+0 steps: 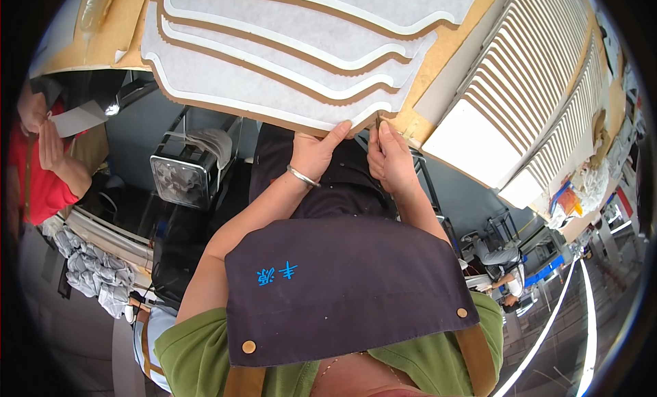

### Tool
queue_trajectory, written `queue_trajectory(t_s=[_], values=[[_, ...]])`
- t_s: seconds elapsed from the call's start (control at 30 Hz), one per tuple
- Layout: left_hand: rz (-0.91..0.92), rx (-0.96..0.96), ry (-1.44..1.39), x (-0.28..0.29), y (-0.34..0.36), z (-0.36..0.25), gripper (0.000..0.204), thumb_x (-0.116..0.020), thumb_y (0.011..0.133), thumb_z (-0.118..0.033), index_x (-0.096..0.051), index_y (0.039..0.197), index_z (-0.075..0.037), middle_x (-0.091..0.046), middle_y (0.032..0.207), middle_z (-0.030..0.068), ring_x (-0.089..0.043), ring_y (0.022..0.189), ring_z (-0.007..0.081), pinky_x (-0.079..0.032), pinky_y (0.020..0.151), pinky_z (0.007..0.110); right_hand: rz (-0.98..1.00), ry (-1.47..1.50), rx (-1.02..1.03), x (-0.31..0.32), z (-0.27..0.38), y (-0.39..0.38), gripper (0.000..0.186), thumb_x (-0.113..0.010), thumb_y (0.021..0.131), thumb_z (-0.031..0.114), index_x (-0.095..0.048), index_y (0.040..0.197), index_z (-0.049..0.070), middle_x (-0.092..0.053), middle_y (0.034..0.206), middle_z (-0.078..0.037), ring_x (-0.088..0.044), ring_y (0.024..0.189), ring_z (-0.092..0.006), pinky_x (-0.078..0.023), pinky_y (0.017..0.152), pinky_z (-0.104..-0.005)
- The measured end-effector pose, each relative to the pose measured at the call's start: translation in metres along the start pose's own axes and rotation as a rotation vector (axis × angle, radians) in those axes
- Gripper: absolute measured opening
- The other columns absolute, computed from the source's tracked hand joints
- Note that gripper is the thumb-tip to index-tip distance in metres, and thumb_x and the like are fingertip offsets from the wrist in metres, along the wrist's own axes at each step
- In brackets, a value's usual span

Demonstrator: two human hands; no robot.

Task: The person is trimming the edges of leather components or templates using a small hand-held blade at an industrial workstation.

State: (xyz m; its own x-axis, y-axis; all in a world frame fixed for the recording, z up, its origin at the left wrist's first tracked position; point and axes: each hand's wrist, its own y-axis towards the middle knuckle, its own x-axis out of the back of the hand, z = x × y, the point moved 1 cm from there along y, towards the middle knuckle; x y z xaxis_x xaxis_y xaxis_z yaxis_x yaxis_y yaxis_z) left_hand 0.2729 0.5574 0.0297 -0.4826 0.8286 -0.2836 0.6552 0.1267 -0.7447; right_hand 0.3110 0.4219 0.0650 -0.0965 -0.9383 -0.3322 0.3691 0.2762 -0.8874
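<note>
In front of me several white sheets lie overlapped, each with a wavy near edge lined by a white band and a brown border. The nearest sheet [274, 112] reaches the front edge of the table. My left hand [316, 154], a metal bangle on its wrist, grips this sheet's brown edge, thumb on top and fingers below. Close to its right, my right hand [393, 161] is closed in a pinch at the sheet's right corner. A thin dark tool [378, 123] sticks up from its fingertips; its kind is too small to tell.
To the right stand long fanned stacks of white pieces [472, 137] with brown edges. A metal-framed stool [181, 181] is below the table at left. A person in red [48, 164] handles a pale piece at far left. Plastic bags [592, 185] lie at far right.
</note>
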Motion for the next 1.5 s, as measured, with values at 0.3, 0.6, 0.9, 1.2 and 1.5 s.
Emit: queue_trajectory(t_s=[0.3,0.6,0.9,1.2,1.5], values=[[0.007,0.008,0.001,0.001,0.000,-0.001,0.015,-0.065,0.079,-0.011,-0.062,0.091,-0.003,-0.065,0.080,0.0051,-0.059,0.070,0.0098,-0.042,0.059,0.021,0.022,-0.021,-0.031,0.010,0.001,-0.004,0.028,-0.034,0.095,0.032,-0.042,0.081,0.008,-0.028,0.046,0.004,-0.020,0.032,-0.0048,-0.016,0.029,-0.0195],[0.012,0.001,-0.012,0.000,0.000,0.000,0.015,-0.064,0.079,-0.010,-0.062,0.091,-0.003,-0.064,0.080,0.0051,-0.059,0.070,0.0099,-0.042,0.059,0.021,0.052,-0.104,-0.108,0.013,0.006,0.001,0.030,-0.034,0.094,0.035,-0.043,0.081,0.009,-0.030,0.047,0.005,-0.021,0.033,-0.0042,-0.017,0.031,-0.0191],[0.009,-0.014,-0.007,0.000,0.000,-0.001,0.015,-0.065,0.079,-0.010,-0.062,0.091,-0.003,-0.064,0.080,0.0047,-0.059,0.071,0.0100,-0.042,0.060,0.021,0.088,-0.153,-0.153,0.013,0.017,0.000,0.031,-0.035,0.094,0.035,-0.043,0.080,0.009,-0.029,0.048,0.005,-0.020,0.034,-0.0035,-0.016,0.031,-0.0185],[0.009,-0.027,-0.023,-0.001,0.000,-0.001,0.015,-0.065,0.079,-0.010,-0.062,0.091,-0.003,-0.064,0.081,0.0044,-0.059,0.071,0.0102,-0.043,0.061,0.021,0.099,-0.162,-0.188,0.014,0.022,-0.001,0.031,-0.035,0.094,0.036,-0.043,0.080,0.009,-0.029,0.049,0.006,-0.019,0.035,-0.0031,-0.016,0.031,-0.0183],[0.007,-0.008,-0.033,0.000,0.000,-0.002,0.020,-0.065,0.078,-0.004,-0.059,0.095,0.002,-0.062,0.089,0.0080,-0.060,0.077,0.0129,-0.050,0.067,0.024,0.104,-0.201,-0.196,0.016,0.022,0.000,0.031,-0.035,0.094,0.036,-0.042,0.079,0.010,-0.029,0.050,0.006,-0.018,0.035,-0.0029,-0.015,0.032,-0.0189]])
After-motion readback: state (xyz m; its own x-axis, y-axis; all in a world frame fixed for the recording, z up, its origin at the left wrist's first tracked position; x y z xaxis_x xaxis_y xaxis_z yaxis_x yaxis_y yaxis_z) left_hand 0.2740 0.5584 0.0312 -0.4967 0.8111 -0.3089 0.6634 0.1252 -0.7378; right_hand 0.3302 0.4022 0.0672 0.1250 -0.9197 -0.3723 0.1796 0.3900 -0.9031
